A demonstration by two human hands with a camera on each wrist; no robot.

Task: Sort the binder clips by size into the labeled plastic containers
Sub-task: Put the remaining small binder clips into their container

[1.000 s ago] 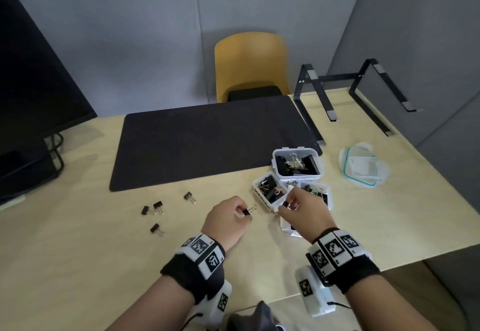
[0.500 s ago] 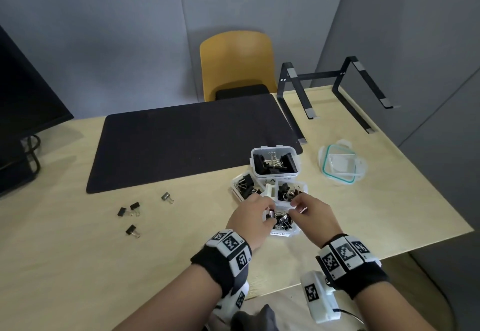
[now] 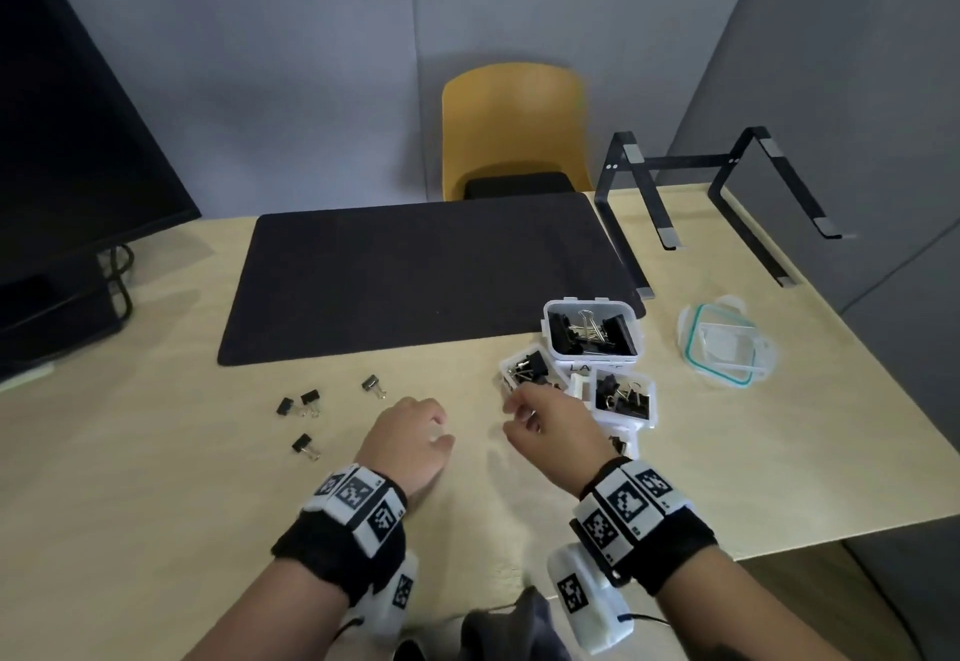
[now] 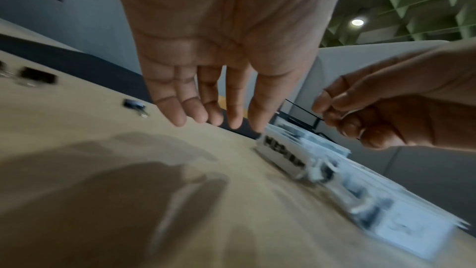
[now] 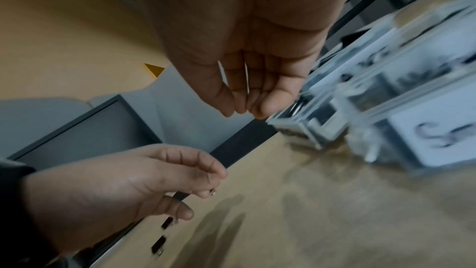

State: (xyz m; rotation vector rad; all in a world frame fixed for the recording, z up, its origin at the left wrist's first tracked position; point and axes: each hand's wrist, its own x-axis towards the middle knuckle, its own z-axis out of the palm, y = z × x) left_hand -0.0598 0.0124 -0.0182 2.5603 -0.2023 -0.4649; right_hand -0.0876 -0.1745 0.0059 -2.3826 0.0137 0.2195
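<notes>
Several clear labeled containers [image 3: 635, 348] holding black binder clips cluster right of centre on the desk. The large one [image 3: 549, 329] is farthest. The medium one [image 4: 283, 156] is nearest my left hand, and the small one [image 5: 438, 129] lies partly under my right wrist. Several small loose clips [image 3: 310, 398] lie on the desk to the left, a silver one [image 3: 374, 386] nearest. My left hand [image 3: 415, 426] hovers between clips and containers with fingers straight and empty. My right hand [image 3: 519, 411] hangs by the medium container, fingertips loosely together, nothing visible in them.
A black desk mat [image 3: 415, 276] lies behind the work area. A monitor [image 3: 62, 151] stands at the left and a black laptop stand [image 3: 675, 203] at the back right. Container lids [image 3: 724, 343] rest at the right, and a yellow chair [image 3: 514, 125] stands beyond the desk.
Both hands have left the small container and carry no clips. The left hand has moved left toward the loose clips; the right has drawn back beside the medium container.
</notes>
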